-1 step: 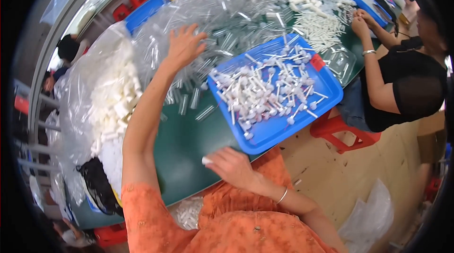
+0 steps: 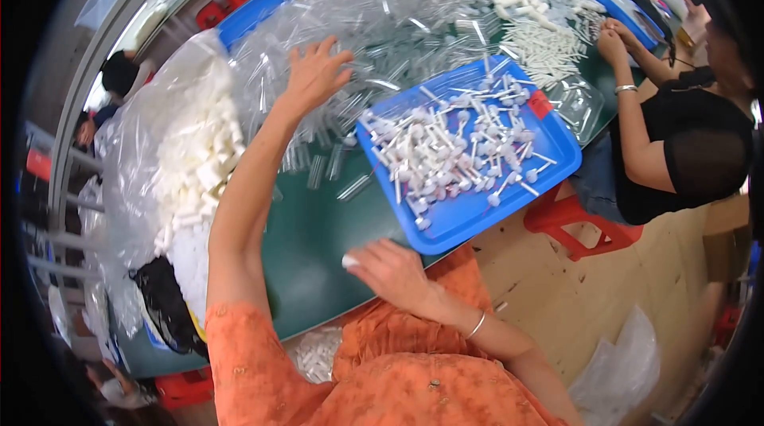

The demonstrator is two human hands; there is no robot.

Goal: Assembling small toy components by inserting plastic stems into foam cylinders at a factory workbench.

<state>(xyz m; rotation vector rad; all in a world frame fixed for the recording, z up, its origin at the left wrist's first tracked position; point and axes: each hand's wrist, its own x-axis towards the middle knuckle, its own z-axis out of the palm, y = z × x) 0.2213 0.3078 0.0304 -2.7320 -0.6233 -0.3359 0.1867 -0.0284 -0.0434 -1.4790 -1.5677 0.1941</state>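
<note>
My left hand reaches over a pile of clear plastic tubes, its fingers spread and nothing seen in them. Closer to me, above the green table, my right hand pinches a small white cylindrical piece at its fingertips. To the right of both hands is a blue tray. In it lies a heap of white sticks with rounded translucent ends. A few loose clear tubes rest on the table between my hands.
At the left, a clear bag spills white foam-like pieces. White sticks lie heaped at the far right, near a co-worker's hands. A red stool stands beyond the tray. A black bag sits at the table's left end.
The whole view has shifted very slightly. Both hands keep nearly the same place and pose.
</note>
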